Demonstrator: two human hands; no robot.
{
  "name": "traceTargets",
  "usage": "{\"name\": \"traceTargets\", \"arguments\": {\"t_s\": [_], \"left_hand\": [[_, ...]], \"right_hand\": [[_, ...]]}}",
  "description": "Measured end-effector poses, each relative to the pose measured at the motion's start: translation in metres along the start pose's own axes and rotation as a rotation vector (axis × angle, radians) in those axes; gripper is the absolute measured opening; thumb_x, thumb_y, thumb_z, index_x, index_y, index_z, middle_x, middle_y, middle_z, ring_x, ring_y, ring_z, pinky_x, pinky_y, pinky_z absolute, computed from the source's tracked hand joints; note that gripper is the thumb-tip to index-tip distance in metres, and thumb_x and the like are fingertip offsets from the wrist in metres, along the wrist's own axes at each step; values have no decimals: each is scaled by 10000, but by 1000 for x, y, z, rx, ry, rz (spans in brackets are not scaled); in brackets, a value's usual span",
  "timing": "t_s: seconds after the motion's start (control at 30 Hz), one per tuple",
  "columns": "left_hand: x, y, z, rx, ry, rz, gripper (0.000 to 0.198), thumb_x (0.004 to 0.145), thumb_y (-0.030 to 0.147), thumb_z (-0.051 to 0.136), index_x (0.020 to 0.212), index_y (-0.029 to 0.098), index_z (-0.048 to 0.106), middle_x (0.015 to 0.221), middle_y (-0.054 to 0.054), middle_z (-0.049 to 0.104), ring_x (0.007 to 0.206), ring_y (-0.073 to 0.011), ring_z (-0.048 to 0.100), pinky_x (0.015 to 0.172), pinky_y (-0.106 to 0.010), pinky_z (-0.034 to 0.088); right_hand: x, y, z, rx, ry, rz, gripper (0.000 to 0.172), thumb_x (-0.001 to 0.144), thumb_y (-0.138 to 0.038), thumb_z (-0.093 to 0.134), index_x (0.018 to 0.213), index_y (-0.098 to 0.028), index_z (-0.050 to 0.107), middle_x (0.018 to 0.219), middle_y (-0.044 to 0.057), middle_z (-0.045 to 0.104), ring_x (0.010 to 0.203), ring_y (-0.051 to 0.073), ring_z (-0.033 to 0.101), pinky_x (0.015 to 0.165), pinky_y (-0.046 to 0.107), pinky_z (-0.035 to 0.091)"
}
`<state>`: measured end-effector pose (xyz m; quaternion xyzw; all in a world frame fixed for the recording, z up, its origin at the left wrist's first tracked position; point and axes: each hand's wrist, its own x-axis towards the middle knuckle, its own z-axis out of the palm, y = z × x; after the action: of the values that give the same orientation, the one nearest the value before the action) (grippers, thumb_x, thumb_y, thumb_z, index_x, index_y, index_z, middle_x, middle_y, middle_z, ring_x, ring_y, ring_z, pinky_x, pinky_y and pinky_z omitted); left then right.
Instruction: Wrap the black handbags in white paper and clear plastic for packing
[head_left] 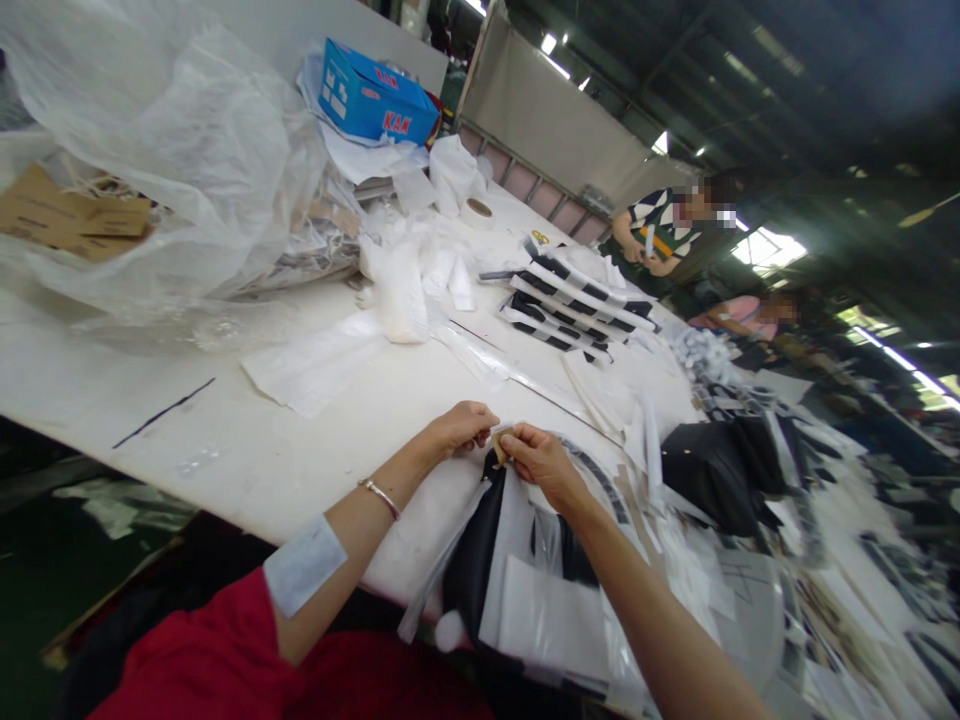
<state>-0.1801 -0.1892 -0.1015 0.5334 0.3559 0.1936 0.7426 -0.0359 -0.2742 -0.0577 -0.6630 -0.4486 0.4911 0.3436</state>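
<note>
A black bag (pixel 474 562), partly covered in white paper (pixel 551 610) and clear plastic, lies at the table's front edge below my hands. My right hand (pixel 541 462) is closed in a pinch on a small tan tag (pixel 498 446) at the bag's upper tip. Just to its left, my left hand (pixel 466 430) has its fingers pressed together close to the tag. What it pinches, if anything, is too small to make out. My right forearm hides part of the wrapped bag.
A large clear plastic sack (pixel 217 150) fills the back left, with a blue box (pixel 375 95) beyond it. Black-and-white strapped bundles (pixel 577 300) are stacked mid-table. Another black bag (pixel 712 465) lies at the right. Two people (pixel 660 235) are at the far side.
</note>
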Motion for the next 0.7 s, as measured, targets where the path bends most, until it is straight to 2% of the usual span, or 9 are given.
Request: {"name": "traceTargets", "arguments": {"t_s": [0.13,0.23,0.3,0.4,0.47,0.53,0.7], "left_hand": [[4,-4,0,10,28,-19,118,668,280,560,708,175,524,487,76,437,399,-54,323,412,-195,217],[3,-5,-1,51,35,3,110,667,269,576,674,166,540,480,71,438,406,-58,333,416,-200,219],[1,-4,-2,91,44,47,111,663,263,598,659,157,564,501,62,457,444,-67,379,440,-199,267],[-4,-4,-3,173,63,145,128,670,274,633,653,148,619,625,25,553,555,-88,483,527,-202,377],[-7,-4,-3,253,102,211,141,685,291,646,674,150,656,803,-12,620,651,-108,543,593,-212,436],[-9,-3,-2,329,148,261,125,699,281,647,706,161,682,955,-33,624,759,-134,584,664,-226,478],[-15,1,1,442,196,324,74,699,226,659,745,191,706,983,-32,616,939,-186,611,870,-278,495]], "right_hand": [[4,-8,3,-229,-45,37,251,741,-431,663,733,-181,676,510,-63,516,420,57,295,428,224,202],[10,-10,3,-406,-65,47,178,717,-337,663,623,-186,658,482,-61,506,431,67,353,439,220,252],[14,-11,4,-495,-50,75,139,704,-292,679,611,-191,661,478,-59,529,419,71,394,436,218,284],[17,-12,7,-533,3,140,87,693,-271,723,707,-202,673,502,-54,590,381,81,448,422,221,305],[16,-12,10,-517,40,153,157,686,-279,750,788,-211,653,518,-52,615,366,91,474,413,222,304],[15,-12,12,-508,61,137,189,697,-308,753,809,-217,630,517,-53,618,363,101,490,409,224,306],[11,-7,15,-550,133,80,130,758,-329,680,720,-217,625,467,-54,576,359,113,504,405,227,332]]}}
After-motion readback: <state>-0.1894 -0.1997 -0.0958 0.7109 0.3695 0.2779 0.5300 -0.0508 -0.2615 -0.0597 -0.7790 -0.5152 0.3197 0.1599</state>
